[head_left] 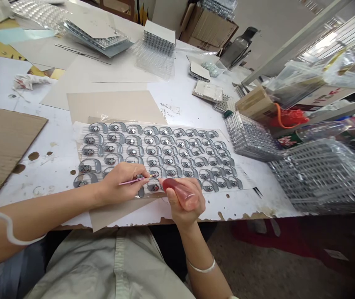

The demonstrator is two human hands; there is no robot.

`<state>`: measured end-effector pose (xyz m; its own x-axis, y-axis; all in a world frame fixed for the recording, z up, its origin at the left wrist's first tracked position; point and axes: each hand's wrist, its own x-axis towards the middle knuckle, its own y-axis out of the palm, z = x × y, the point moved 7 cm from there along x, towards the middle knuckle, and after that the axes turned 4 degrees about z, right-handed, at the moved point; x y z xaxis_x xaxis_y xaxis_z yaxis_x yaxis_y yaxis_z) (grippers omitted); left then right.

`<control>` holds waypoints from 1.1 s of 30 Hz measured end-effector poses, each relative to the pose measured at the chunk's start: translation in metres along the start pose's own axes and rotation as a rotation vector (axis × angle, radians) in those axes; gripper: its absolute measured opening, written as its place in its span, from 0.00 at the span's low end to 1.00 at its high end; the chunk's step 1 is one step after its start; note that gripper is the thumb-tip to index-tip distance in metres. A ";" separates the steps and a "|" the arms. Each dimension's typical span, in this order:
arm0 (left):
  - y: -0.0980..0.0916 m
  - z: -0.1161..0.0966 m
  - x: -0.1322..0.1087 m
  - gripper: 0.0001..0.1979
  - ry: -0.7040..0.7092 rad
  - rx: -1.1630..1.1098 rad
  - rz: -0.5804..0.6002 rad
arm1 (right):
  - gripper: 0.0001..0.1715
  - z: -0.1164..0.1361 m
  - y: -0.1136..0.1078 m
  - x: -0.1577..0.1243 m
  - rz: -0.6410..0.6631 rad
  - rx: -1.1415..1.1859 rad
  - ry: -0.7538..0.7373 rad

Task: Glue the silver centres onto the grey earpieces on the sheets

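Over the near edge of the ribbed sheet, the left hand pinches a thin pink stick, while the right hand's fingers wrap a reddish squeeze bottle. Both hands hide some grey hook-shaped pieces rowed on the sheet; whether the nozzle touches one is unclear.

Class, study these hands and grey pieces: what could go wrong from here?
The right hand holds a pink bottle over closely set grey pieces; a hard squeeze might send its contents onto neighbours.
The left hand, low over the rows with a thin pink stick, might nudge pieces out of line.
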<state>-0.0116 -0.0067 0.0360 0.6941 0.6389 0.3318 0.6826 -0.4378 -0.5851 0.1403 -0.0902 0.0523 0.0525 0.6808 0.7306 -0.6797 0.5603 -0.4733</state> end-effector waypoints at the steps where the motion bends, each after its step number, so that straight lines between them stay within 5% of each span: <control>1: 0.000 0.000 0.000 0.06 0.000 0.000 0.001 | 0.15 0.000 0.000 0.000 0.002 -0.004 -0.002; 19: 0.001 0.001 -0.001 0.05 -0.004 -0.014 0.006 | 0.13 -0.002 -0.005 -0.002 -0.013 -0.002 0.044; 26: -0.008 -0.007 -0.002 0.03 0.083 0.014 -0.095 | 0.06 -0.023 -0.026 -0.013 -0.314 0.110 0.229; 33: -0.025 0.003 -0.003 0.03 0.014 0.100 -0.282 | 0.06 -0.043 -0.028 -0.018 -0.511 0.430 0.432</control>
<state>-0.0314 0.0042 0.0478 0.4839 0.7174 0.5013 0.8234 -0.1792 -0.5384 0.1896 -0.0980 0.0313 0.6535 0.5609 0.5083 -0.7132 0.6813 0.1650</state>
